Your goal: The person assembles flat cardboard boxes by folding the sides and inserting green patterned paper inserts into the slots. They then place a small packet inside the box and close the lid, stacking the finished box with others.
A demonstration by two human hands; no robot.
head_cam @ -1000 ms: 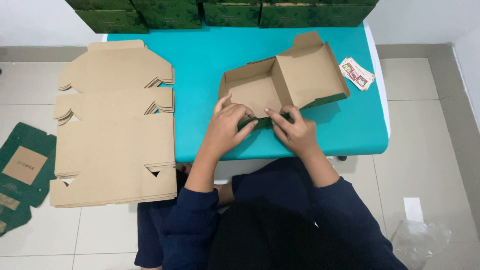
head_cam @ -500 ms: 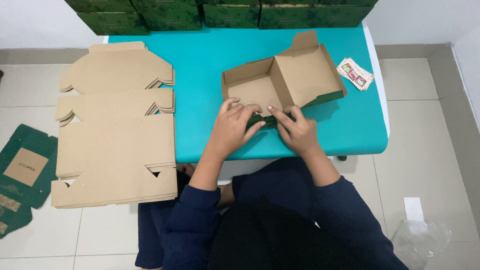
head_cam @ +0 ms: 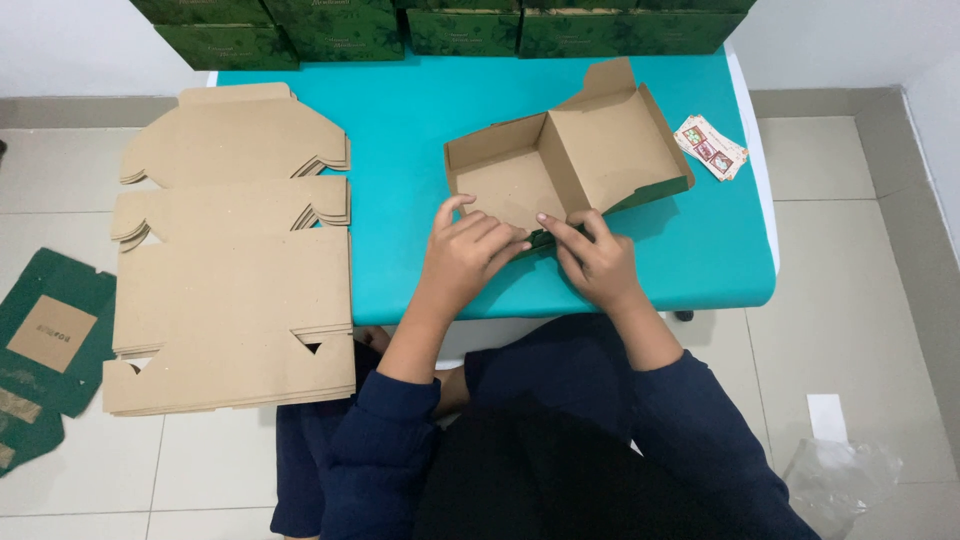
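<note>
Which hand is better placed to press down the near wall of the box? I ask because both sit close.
Probably the left hand: its fingers lie over the box's near wall, while the right hand pinches the corner beside it.

Half-folded brown cardboard box (head_cam: 565, 160), lid open

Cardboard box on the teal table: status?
Left hand and right hand both pressing near wall of half-folded cardboard box. Lid open. Nothing in the way.
</note>
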